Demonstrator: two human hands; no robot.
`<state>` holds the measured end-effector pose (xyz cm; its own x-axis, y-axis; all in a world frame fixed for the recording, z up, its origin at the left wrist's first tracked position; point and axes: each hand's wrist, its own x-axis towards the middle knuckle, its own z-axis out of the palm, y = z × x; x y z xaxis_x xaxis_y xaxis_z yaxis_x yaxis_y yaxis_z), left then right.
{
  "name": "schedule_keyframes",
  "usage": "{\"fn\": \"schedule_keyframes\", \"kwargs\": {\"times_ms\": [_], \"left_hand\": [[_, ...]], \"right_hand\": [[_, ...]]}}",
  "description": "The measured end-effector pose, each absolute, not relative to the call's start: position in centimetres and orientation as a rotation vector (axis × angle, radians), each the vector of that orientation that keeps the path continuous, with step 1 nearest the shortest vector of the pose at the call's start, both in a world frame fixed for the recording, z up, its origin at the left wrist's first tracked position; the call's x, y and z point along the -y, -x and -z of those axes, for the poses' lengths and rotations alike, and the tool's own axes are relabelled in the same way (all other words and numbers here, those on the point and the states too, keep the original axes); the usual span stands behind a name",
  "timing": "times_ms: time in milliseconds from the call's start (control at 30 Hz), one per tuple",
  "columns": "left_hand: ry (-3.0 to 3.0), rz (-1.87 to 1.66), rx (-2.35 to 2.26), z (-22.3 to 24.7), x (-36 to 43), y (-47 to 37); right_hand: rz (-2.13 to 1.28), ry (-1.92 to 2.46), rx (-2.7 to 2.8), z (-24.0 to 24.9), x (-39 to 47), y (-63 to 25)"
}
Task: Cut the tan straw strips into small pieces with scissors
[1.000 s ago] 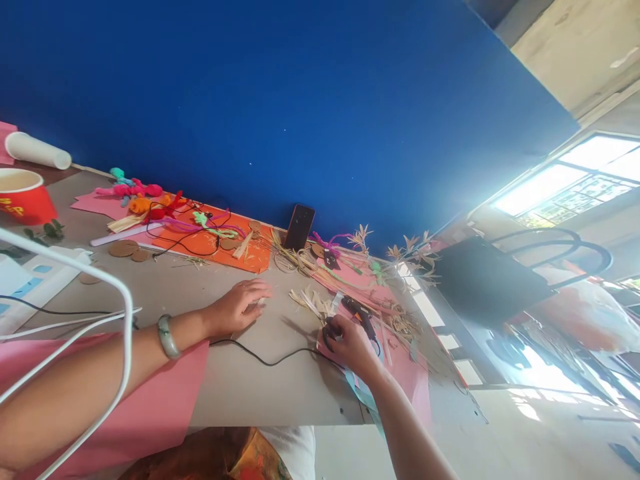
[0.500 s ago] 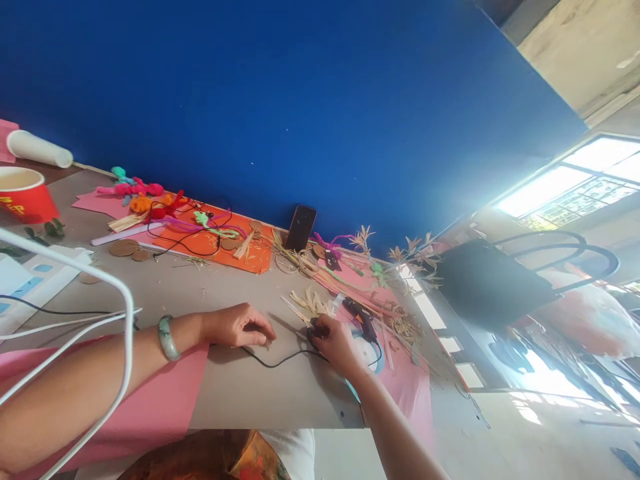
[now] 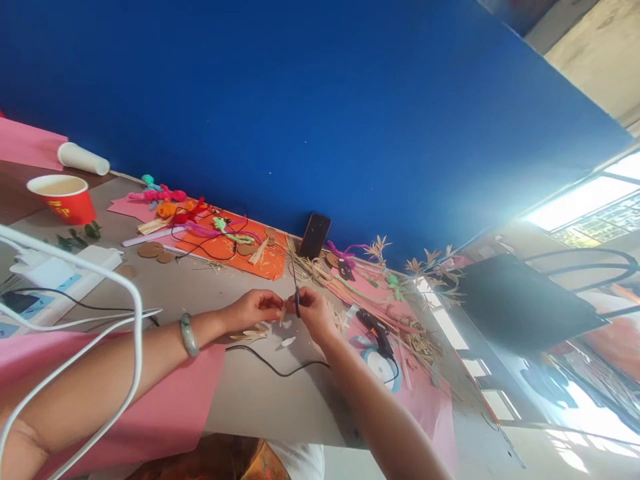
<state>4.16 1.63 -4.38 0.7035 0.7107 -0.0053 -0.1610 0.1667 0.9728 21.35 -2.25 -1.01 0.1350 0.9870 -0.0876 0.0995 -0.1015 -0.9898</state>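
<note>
Above the middle of the grey bench (image 3: pixel 250 400), the left hand (image 3: pixel 253 309) is pinching a small pale dried-leaf strip (image 3: pixel 283 313) at its fingers, while the right hand (image 3: pixel 314 312) is gripping slim dark scissors (image 3: pixel 297 301), blades standing upright just beside the strip. Pale cut slivers (image 3: pixel 260 331) are lying flat under the hands, a thin black cord (image 3: pixel 280 370) is curving toward the near edge, and smooth bare bench is lying open between the hands and the orange paper (image 3: pixel 225 250) by the far edge.
</note>
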Motion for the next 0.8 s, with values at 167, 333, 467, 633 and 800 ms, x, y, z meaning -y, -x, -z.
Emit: {"fn": "schedule_keyframes", "kwargs": {"times_ms": [167, 333, 467, 633, 800], "left_hand": [[-1.231, -0.668, -0.676, 4.7, -1.7, -4.4], [-1.222, -0.721, -0.732, 4.9, -1.9, -4.7], [-1.185, -0.863, -0.803, 4.7, -2.3, -4.5], [-1.157, -1.015, -0.869, 3.8, -2.9, -3.9], [-1.129, -1.127, -0.888, 3.2, -3.1, -3.7]], "right_hand": [[-1.172, 1.341, 1.078, 2.7, 1.8, -20.1], [-1.083, 1.297, 1.040, 3.5, 2.5, -19.4], [-0.985, 1.327, 1.023, 3.7, 2.9, -18.7], [-1.051, 1.247, 0.946, 4.1, 2.5, -16.5], [-1.194, 1.120, 0.758, 3.9, 1.2, -14.8]]}}
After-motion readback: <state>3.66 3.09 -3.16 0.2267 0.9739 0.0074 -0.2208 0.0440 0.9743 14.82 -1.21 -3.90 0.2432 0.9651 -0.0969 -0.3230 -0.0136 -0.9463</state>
